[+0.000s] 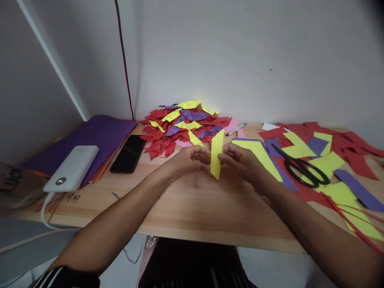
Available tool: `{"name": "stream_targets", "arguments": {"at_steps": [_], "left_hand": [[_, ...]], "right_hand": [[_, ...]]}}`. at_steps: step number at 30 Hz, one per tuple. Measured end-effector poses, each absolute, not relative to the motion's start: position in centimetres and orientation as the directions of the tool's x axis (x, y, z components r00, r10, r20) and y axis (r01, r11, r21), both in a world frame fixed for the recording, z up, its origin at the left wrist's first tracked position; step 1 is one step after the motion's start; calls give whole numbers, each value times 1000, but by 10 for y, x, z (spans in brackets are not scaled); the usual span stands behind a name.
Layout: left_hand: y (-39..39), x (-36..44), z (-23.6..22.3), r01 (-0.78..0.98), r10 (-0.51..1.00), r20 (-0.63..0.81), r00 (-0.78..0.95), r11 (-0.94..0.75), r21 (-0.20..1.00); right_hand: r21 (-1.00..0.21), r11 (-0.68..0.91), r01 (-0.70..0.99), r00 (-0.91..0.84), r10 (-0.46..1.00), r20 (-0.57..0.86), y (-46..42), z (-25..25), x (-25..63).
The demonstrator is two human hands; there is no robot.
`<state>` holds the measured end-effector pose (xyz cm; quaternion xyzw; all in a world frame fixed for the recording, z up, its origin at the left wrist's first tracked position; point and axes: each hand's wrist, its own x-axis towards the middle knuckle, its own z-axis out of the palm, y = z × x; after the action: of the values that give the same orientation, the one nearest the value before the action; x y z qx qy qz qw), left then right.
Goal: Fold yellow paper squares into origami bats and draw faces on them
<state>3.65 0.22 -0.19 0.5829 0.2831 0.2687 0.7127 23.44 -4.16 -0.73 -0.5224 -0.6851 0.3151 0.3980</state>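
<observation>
Before the red, yellow and purple folded-paper pile (192, 116), the right hand (243, 161) pinches a slant-ended yellow paper strip (216, 155), the left hand (188, 158) curved half-open alongside.

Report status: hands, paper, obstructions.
Right hand pinching slant-ended yellow paper strip, upright. Left hand beside it, contact unclear. Black scissors lie off right, not in the way.
</observation>
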Motion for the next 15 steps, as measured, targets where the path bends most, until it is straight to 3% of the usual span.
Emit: {"name": "stream_targets", "arguments": {"at_steps": [3,8,11,15], "left_hand": [[1,38,-3,-52,704,-69,707,149,987],[-4,47,-12,-23,850,-52,524,75,997],[-3,48,-16,-8,856,-65,513,81,997],[3,42,-14,91,839,-88,536,46,995]], "right_hand": [[-847,224,482,-136,974,180,-42,-11,234],[-892,162,422,-153,983,106,-43,-12,227],[-900,150,410,-159,983,91,-42,-12,226],[-801,205,562,-113,979,171,-42,-13,227]]}}
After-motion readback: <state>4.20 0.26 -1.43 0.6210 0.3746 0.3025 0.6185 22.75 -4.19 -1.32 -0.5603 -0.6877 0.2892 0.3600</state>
